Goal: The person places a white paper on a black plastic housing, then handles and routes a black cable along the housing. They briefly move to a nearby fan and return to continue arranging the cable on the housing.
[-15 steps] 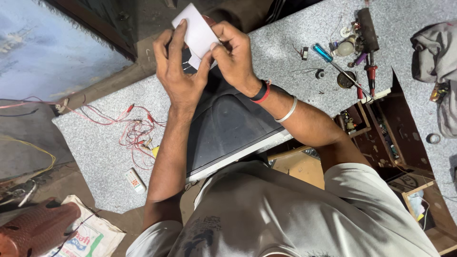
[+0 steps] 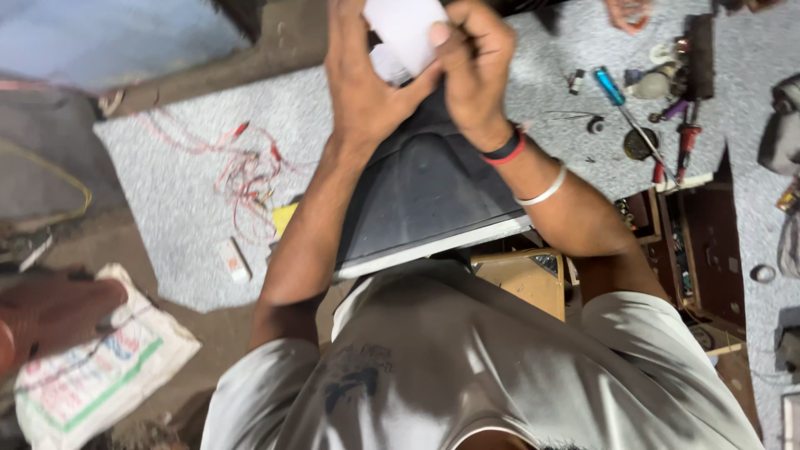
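Both hands, left hand [image 2: 364, 79] and right hand [image 2: 472, 67], with white card [image 2: 406, 29], now higher in view.

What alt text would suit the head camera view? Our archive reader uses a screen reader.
Seen from above, a person's left hand and right hand together grip a small white flat piece over a dark tapered housing on a grey speckled workbench. Red wires lie to one side, a blue-handled screwdriver and other tools to the other.

Both forearms extended toward the top centre of the frame. The left hand [image 2: 362, 79] and right hand [image 2: 475, 62] met there, fingers curled closed.
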Available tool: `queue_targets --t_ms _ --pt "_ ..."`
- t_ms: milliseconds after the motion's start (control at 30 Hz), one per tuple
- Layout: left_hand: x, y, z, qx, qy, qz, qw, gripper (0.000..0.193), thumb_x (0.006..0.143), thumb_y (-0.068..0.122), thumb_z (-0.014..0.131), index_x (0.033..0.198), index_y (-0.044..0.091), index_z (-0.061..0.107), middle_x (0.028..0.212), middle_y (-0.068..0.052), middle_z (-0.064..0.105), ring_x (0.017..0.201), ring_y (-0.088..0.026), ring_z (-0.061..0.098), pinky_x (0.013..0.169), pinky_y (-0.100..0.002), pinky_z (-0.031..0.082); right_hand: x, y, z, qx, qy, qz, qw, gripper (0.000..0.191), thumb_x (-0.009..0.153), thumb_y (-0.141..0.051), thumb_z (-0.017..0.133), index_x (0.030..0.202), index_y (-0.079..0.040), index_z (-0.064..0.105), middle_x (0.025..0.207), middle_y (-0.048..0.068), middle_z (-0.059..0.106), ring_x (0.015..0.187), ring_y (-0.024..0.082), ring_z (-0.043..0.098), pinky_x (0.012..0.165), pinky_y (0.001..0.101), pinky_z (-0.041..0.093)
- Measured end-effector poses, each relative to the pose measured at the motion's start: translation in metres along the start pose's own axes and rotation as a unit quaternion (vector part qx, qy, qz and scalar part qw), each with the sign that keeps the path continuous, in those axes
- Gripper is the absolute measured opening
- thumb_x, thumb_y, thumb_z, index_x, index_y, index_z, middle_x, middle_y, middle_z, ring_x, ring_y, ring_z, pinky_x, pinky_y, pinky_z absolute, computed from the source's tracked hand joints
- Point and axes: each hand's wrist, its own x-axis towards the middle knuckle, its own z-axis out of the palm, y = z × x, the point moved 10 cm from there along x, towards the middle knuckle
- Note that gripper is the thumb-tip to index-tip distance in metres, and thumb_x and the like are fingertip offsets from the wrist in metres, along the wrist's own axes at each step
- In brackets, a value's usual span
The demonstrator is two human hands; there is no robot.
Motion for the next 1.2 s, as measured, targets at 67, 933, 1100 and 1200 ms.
queue_targets --t_ms 67,933,1100,1200 --pt "-0.003 -0.004 0.0 0.04 0.016 0.016 0.999 0.078 0.08 0.031 0.099 0.134 0.004 0.049 0.124 -0.018 0.057 0.114 -0.034 0.064 0.096 -0.044 0.055 -0.001 -0.001 -0.002 0.01 -0.01 -0.024 1.0 0.035 0.106 -0.025 0.072 0.09 0.0 0.054 0.081 -0.003 0.047 0.07 0.006 0.042 0.064 0.0244 0.035" --pt "-0.01 0.014 -0.001 0.109 0.033 0.131 0.985 0.08 0.081 0.037 0.101 0.132 0.006 0.049 0.118 -0.013 0.06 0.11 -0.031 0.062 0.094 -0.046 0.051 0.005 0.003 0.003 0.096 -0.042 -0.033 0.994 0.044 0.101 -0.033 0.077 0.084 0.0 0.053 0.075 -0.002 0.049 0.068 0.008 0.041 0.064 0.0272 0.033" --pt "-0.009 0.007 -0.006 0.096 0.05 0.078 0.991 0.072 0.081 0.034 0.099 0.127 0.006 0.051 0.116 -0.015 0.059 0.108 -0.029 0.063 0.091 -0.043 0.054 0.003 -0.012 0.008 0.071 -0.051 -0.036 0.996 0.037 0.105 -0.032 0.075 0.103 0.002 0.06 0.093 0.002 0.06 0.079 0.009 0.053 0.072 0.0257 0.043" --pt "-0.012 -0.012 -0.01 -0.079 0.052 -0.021 0.995 0.07 0.096 0.039 0.088 0.136 0.002 0.043 0.122 -0.011 0.062 0.108 -0.02 0.068 0.094 -0.037 0.058 0.004 -0.028 0.014 0.046 -0.082 -0.038 0.995 0.037 0.108 -0.031 0.073 0.113 0.002 0.058 0.1 0.004 0.065 0.084 0.009 0.06 0.076 0.0239 0.048"
